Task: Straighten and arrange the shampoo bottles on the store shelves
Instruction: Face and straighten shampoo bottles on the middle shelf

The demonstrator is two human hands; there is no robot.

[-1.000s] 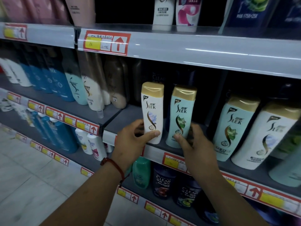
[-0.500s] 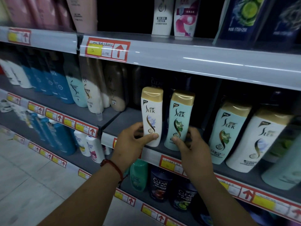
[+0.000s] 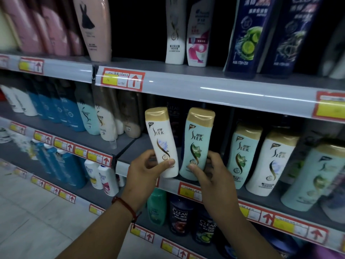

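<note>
My left hand (image 3: 147,170) grips the base of a white SLEK shampoo bottle (image 3: 161,141) with a gold cap, which leans to the left at the front of the middle shelf (image 3: 248,194). Right beside it, my right hand (image 3: 209,173) grips the base of a mint-green SLEK bottle (image 3: 197,143), which stands nearly upright on the same shelf. The two bottles almost touch at their bases. Further right stand another mint-green SLEK bottle (image 3: 242,156) and another white SLEK bottle (image 3: 270,161).
Dark CLEAR bottles (image 3: 180,215) fill the shelf below. Blue, white and beige bottles (image 3: 89,116) crowd the middle shelf to the left. The upper shelf (image 3: 205,86) overhangs the bottle caps and carries pink bottles (image 3: 93,28) and dark blue bottles (image 3: 246,34). Tiled floor lies lower left.
The white bottle has tipped to the left in my left hand. The view has shifted upward and closer, showing more of the upper shelf. My right hand still holds the green bottle.
</note>
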